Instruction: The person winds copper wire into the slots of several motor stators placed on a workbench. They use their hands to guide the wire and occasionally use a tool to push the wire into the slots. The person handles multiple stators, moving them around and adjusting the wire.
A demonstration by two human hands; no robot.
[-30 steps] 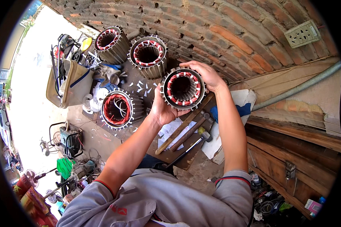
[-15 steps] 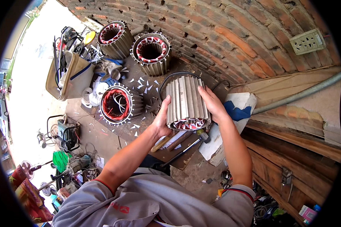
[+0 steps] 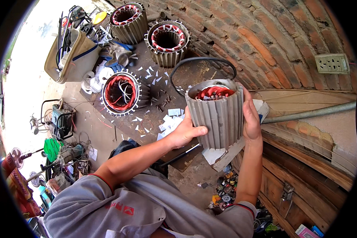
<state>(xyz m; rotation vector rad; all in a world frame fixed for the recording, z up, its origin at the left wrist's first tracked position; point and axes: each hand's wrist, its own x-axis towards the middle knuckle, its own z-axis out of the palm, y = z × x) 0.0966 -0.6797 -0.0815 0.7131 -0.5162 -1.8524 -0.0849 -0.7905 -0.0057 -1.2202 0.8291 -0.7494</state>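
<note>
A ribbed grey metal motor stator (image 3: pixel 214 119) is held between my hands, its top open on red windings. My left hand (image 3: pixel 189 130) grips its lower left side, thumb across the ribs. My right hand (image 3: pixel 251 121) is wrapped round its right side. To the left, a stator (image 3: pixel 121 95) with red and white wires lies tilted, its open end toward me. Behind stand two more stators with red-and-white windings, one (image 3: pixel 166 53) nearer, one (image 3: pixel 127 31) farther back. Paper scraps (image 3: pixel 169 125) and a black cable loop (image 3: pixel 204 58) lie on the dark work surface (image 3: pixel 150 59).
A brick wall (image 3: pixel 265 43) with a socket panel (image 3: pixel 331 63) backs the bench. A metal pipe (image 3: pixel 309 114) and wooden planks (image 3: pixel 309 162) are at right. A tool-filled plastic container (image 3: pixel 77 55), a machine (image 3: pixel 63 123) and cluttered cables (image 3: pixel 73 154) are at left.
The held stator has been turned over: one second ago a red-and-white winding faced up, then its ribbed side, now a red-wired end. My hands moved with it to the right in view.
</note>
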